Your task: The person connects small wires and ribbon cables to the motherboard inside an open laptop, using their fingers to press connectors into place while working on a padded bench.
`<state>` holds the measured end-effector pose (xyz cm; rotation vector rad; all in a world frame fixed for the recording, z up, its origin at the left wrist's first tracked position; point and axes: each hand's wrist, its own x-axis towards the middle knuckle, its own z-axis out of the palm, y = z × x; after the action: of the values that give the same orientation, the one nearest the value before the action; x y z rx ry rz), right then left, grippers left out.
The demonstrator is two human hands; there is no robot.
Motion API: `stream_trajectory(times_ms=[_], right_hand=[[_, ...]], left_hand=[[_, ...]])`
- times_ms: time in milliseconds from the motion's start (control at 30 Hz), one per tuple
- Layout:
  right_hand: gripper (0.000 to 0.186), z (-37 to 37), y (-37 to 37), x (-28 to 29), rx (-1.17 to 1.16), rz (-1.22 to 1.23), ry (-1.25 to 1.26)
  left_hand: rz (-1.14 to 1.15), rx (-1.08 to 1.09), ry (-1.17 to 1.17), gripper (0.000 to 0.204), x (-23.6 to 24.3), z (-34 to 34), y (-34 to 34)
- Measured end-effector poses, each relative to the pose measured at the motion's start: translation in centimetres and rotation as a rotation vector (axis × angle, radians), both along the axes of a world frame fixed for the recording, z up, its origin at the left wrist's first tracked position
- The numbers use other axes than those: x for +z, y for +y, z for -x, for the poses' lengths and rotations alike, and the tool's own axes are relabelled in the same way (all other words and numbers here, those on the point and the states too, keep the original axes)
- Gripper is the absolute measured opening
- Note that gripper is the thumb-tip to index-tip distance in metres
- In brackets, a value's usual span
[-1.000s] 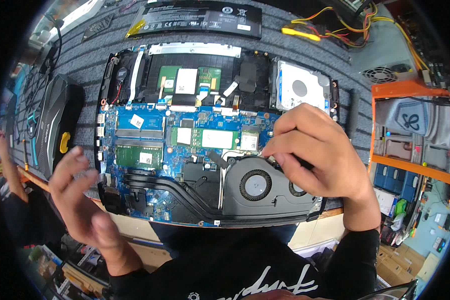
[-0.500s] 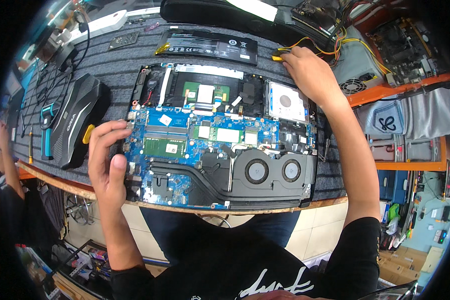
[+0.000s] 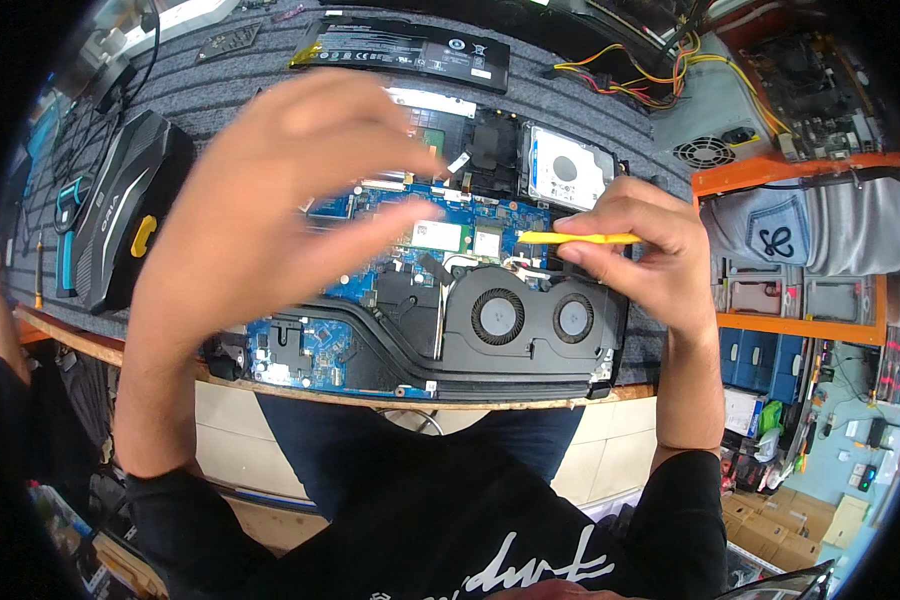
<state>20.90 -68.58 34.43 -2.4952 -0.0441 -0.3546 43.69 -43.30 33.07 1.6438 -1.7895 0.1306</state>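
Observation:
An opened laptop base (image 3: 515, 380) lies in front of me, its blue motherboard (image 3: 325, 350), cooling fans (image 3: 497, 316) and silver hard drive (image 3: 570, 172) exposed. Between the thumb and fingers of my right hand (image 3: 660, 245) is a slim yellow plastic pry tool (image 3: 545, 238), its tip pointing left over the board just above the fans. My left hand (image 3: 280, 190) is smeared by motion above the left part of the laptop, thumb and fingers apart and nothing seen between them. It hides much of the upper left of the board.
A black laptop battery (image 3: 410, 52) lies behind the base. To the left are a dark box-shaped case (image 3: 135, 210) and a blue-handled tool (image 3: 67, 235). On the right stand a power supply (image 3: 715, 120) with loose cables and an orange rack (image 3: 800, 325) with a grey cloth.
My right hand has brought the yellow pry tool from behind the laptop down to the board. My left hand has left the laptop's left edge and risen over it.

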Motion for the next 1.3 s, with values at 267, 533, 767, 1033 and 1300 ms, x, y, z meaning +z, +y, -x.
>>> stream_trajectory(times_ms=[267, 533, 767, 1033, 1300], right_hand=[[0.023, -1.3, 1.5, -2.4, 0.1, -0.374, -0.135], [0.018, -1.1, 0.4, -2.2, 0.175, -0.472, -0.182], [0.033, -0.2, 1.1, -1.6, 0.146, 0.055, 0.115], [0.029, -0.4, 1.4, -1.7, 0.109, 0.061, 0.067], [0.022, -0.8, 1.9, -2.9, 0.141, 0.183, 0.084]], left_hand=[[-0.072, -0.138, -0.102, 0.022, -1.1, 2.6, -5.2], [-0.003, -0.129, 0.048, 0.03, -1.1, 0.1, -5.0], [-0.118, -0.047, -0.078, 0.027, -1.4, -2.5, -4.2], [-0.146, -0.05, -0.144, 0.031, -2.1, -2.5, -4.2], [-0.126, 0.123, -0.067, 0.052, -1.8, -3.2, -4.0]])
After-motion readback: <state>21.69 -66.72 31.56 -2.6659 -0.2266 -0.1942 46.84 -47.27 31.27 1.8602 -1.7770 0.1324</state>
